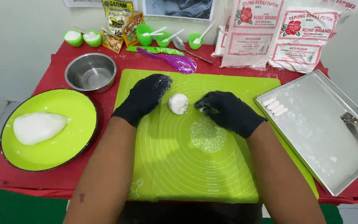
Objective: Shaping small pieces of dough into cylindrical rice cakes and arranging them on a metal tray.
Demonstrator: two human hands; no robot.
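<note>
left hand (146, 96): gloved, loosely open, flat on the mat, holding nothing
right hand (225, 111): fingers curled, pinching a tiny dough bit
dough (178, 103): small lump on mat (195, 166), sat between both hands
tray (332, 166): right side, few shaped pieces (274, 106)
plate (63, 145): left, big dough blob

Both hands wear thin black gloves: the left hand (146, 96) and the right hand (228, 112) are covered to the wrist, where each cuff ends in a snug edge. The glove surface looks matte and slightly creased, with pale powdery smudges on the fingers. Past the cuffs the forearms are bare, with no sleeves, watch or jewellery.
</note>
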